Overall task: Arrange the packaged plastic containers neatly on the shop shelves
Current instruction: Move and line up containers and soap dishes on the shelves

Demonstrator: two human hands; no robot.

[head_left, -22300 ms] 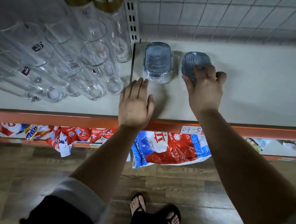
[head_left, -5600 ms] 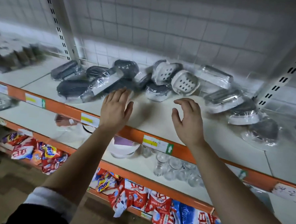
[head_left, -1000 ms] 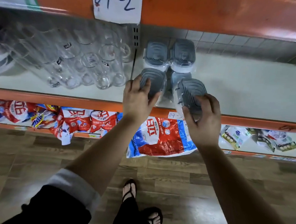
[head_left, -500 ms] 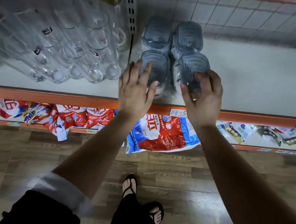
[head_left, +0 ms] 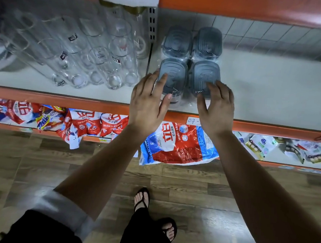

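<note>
Several grey-blue plastic containers in clear wrap stand in a two-by-two block on the white shelf [head_left: 271,95]. The back pair are the back-left container [head_left: 177,44] and the back-right container [head_left: 208,43]. In front stand the front-left container [head_left: 173,74] and the front-right container [head_left: 204,75]. My left hand [head_left: 149,103] has straight fingers touching the front-left container's near side. My right hand [head_left: 216,108] lies with relaxed fingers against the front-right container's near edge. Neither hand grips anything.
Rows of clear drinking glasses [head_left: 96,56] lie on the same shelf to the left, past a slotted upright [head_left: 152,27]. An orange shelf edge [head_left: 62,99] runs in front. Red and blue detergent bags [head_left: 175,141] fill the shelf below. Wooden floor and my sandalled feet are beneath.
Both front containers now stand on the shelf in line with the back pair. My hands have loosened from holding them and drawn back slightly towards the shelf edge.
</note>
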